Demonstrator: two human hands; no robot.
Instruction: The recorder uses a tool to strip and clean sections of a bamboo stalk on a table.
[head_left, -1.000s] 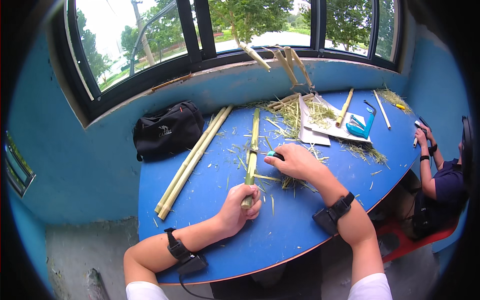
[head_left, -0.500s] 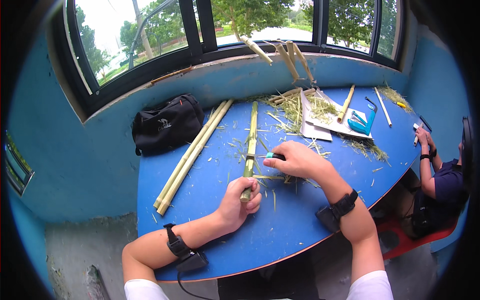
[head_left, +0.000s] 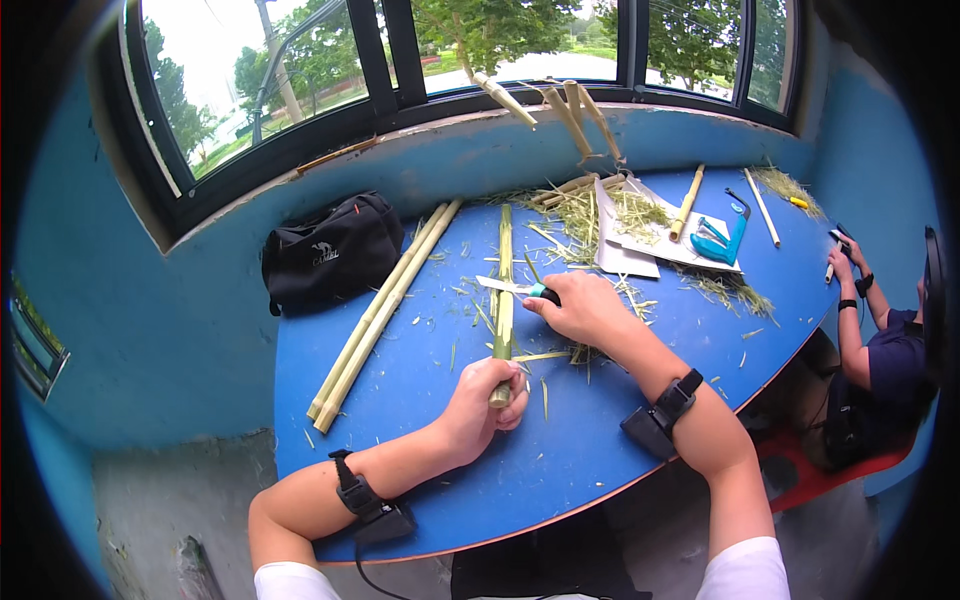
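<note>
A long green bamboo stalk lies lengthwise on the blue table. My left hand grips its near end. My right hand holds a small knife with a teal handle, its blade pointing left and laid across the stalk near its middle. Thin green shavings and split strips lie scattered around both hands.
Two long pale bamboo poles lie at the left, beside a black bag. Paper sheets, a teal tool, sticks and more shavings are at the back right. Another person sits at the right edge. More canes lean at the window.
My right hand and the knife have shifted slightly away along the stalk. The view has tilted a little, and my left hand keeps its grip.
</note>
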